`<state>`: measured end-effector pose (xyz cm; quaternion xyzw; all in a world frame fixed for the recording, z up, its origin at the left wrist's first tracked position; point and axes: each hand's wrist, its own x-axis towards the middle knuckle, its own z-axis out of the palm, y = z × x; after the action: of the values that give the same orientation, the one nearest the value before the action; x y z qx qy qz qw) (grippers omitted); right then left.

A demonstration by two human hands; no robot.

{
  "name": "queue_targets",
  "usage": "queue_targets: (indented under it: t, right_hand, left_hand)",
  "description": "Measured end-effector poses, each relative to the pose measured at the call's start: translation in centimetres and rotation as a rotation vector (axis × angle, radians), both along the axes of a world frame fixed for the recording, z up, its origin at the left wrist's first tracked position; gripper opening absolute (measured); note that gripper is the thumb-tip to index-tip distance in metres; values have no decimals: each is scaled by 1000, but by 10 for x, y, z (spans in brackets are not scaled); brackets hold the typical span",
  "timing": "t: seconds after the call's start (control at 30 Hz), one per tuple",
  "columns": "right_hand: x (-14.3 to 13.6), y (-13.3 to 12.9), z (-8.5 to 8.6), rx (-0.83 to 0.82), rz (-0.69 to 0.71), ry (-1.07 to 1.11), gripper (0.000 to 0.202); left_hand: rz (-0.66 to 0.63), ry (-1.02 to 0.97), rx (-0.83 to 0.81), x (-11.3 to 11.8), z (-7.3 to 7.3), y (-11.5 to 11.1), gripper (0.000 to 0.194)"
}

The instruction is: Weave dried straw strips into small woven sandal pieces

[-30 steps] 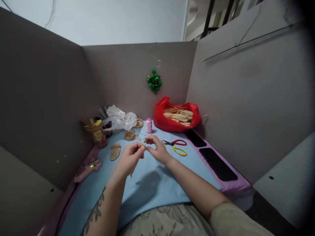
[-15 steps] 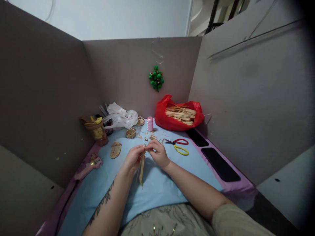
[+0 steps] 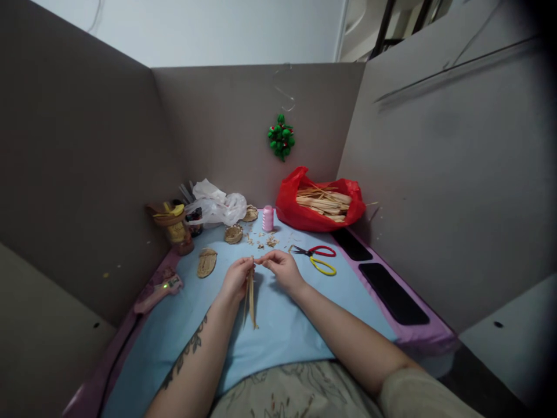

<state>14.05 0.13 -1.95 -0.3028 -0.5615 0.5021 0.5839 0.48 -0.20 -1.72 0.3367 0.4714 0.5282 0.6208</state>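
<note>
My left hand (image 3: 237,277) is closed in a pinch on a small bunch of dried straw strips (image 3: 252,305), whose loose ends hang down over the blue cloth (image 3: 287,325). At the top of the bunch, my right hand (image 3: 284,269) has thumb and forefinger pressed together, close beside the left fingertips. What lies between the right fingers is too small to make out. Scissors (image 3: 314,256) with one red and one yellow handle lie open to the right of my hands. A flat woven straw piece (image 3: 206,263) rests to the left.
A red bag (image 3: 289,217) of straw strips stands at the back right, near two dark phones (image 3: 394,293). Farther left are a pink thread spool (image 3: 268,219), small woven baskets (image 3: 234,234), a white plastic bag (image 3: 221,209) and a pink glue gun (image 3: 159,292). Grey partitions (image 3: 243,116) enclose the table.
My right hand has shifted slightly right, away from the left fingers. The hanging straw ends have swung and spread a little. The whole view has moved slightly.
</note>
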Motion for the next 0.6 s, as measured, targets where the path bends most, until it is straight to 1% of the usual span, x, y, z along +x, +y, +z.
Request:
queue_targets:
  t: [0.1,0.17,0.3,0.37,0.4,0.47,0.53,0.6]
  right_hand:
    - [-7,5,-6,-57,-13,69,11]
    - [-11,8,-7,-83,-11,149,13]
    - [-15,11,-1,-147,-4,252,17]
    - [-18,12,-2,-187,7,245,18]
    - [-20,13,-4,-218,19,221,18]
    - [-23,14,-11,-289,47,150,19]
    - [-27,15,-21,-350,65,76,18]
    - [-28,15,-30,-391,80,27,17]
  left_hand:
    - [25,25,15,5,-5,1,24]
    - [17,31,34,7,-5,0,25]
    - [-91,-32,10,8,-3,0,23]
    - [-140,21,-24,8,-6,1,19]
    - [-146,99,-29,8,-8,1,17]
    - [-130,346,-4,6,-14,3,13]
    - [-110,621,73,1,-20,4,10]
    - [-127,808,147,-5,-24,5,10]
